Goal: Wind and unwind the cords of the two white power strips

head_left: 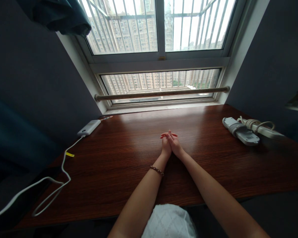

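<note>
My left hand (166, 145) and my right hand (175, 143) rest together on the dark wooden table (119, 158), near its middle. The palms press against each other and the fingers cross at the tips, showing red nails. Nothing is visible between the hands. A braided bracelet (157, 170) circles my left wrist. Both forearms stretch forward from the table's near edge.
A white power bank (88, 127) lies at the table's far left, with a white cable (52, 185) looping off the left edge. Two white power strips (240, 131) with wound cords lie at the far right. A wooden rod (161, 93) spans the window behind the table.
</note>
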`<state>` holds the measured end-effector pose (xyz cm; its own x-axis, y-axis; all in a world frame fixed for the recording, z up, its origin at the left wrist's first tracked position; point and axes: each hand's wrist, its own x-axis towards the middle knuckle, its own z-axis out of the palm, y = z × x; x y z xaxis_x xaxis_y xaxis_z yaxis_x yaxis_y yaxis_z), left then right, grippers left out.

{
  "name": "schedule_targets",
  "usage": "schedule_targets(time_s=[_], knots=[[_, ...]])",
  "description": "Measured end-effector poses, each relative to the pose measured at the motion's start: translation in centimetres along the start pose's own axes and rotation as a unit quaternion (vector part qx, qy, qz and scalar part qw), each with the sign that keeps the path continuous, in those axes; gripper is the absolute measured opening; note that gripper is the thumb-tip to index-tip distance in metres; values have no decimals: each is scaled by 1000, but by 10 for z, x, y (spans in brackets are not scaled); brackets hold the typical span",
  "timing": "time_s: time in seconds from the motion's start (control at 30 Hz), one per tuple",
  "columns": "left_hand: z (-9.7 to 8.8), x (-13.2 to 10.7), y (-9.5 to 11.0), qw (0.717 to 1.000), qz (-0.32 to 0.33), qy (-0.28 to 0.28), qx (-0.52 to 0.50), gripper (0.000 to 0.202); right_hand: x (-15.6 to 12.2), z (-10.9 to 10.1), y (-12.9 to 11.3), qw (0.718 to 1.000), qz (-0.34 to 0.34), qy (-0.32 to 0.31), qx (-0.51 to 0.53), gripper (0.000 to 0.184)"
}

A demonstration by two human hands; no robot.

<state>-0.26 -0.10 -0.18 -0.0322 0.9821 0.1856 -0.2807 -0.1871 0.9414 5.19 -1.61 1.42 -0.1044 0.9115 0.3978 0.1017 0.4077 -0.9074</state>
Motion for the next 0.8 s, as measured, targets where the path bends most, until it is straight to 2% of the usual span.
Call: schedule_targets(time_s=[0.4, 0.8], knots=[[0, 1, -2, 1000, -3, -1, -8, 52, 0, 0, 0, 1000, 4, -2, 3, 47], [-1, 3, -1, 1000, 0, -15, 0, 51, 2, 1, 11, 1000, 0, 4, 4, 46]])
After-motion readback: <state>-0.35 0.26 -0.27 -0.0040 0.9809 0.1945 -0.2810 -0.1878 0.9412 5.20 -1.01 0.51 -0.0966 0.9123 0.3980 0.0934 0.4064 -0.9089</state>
